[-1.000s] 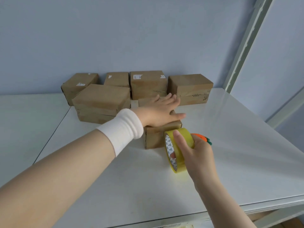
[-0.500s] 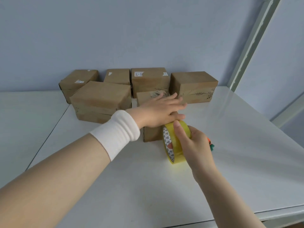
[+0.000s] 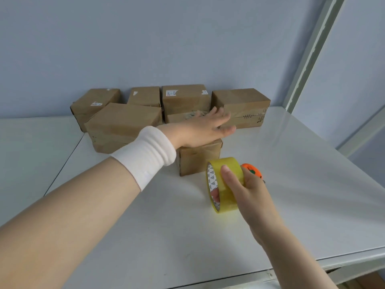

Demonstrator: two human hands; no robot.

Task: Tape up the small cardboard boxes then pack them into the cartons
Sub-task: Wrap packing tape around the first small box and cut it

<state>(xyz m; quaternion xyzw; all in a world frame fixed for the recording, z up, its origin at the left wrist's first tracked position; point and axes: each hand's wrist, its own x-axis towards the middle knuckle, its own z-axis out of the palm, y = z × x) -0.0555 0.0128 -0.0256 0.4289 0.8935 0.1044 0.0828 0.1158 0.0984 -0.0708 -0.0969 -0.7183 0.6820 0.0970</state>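
Head view: left hand [image 3: 200, 130], fingers straight, lies flat on small cardboard box [image 3: 198, 159] mid-worktop [image 3: 302, 184]. Right hand [image 3: 250, 195] grips yellow tape roll [image 3: 226, 184], fingers through core, just beside box front. Other cardboard boxes [image 3: 239, 103] behind, along wall.

1. The small brown cardboard box [image 3: 198, 161] you are working on sits at frame centre, its top pressed flat under your left hand [image 3: 204, 130].
2. The yellowish clear tape roll [image 3: 226, 202] stands on edge just right of and below that box, gripped in your right hand [image 3: 254, 197].
3. A back row of four brown boxes [image 3: 184, 98] lines the wall in the upper middle, and a wider box [image 3: 123, 119] sits in front of it at left.
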